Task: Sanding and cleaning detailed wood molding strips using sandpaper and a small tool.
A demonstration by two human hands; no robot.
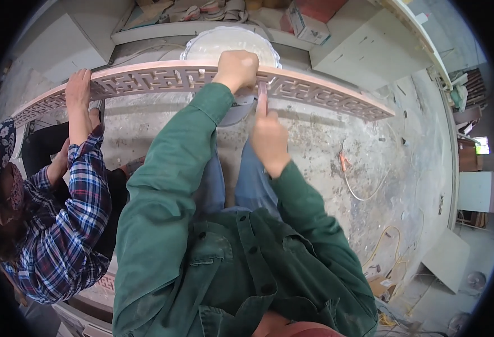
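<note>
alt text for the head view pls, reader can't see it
A person in a green jacket grips a long carved wooden fretwork panel with the left hand, while the right hand presses a small tool against it. A co-worker's hand steadies the panel's left end.

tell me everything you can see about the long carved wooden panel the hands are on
The long carved wooden panel is a narrow strip of pale reddish wood, pierced along its length with a geometric fretwork pattern between plain rails. It is held roughly level above a dusty concrete floor and spans most of the view. The left hand grips its top edge near the middle; the right hand presses a small tool against its lower side. Another person's hand rests on its left part.
</note>
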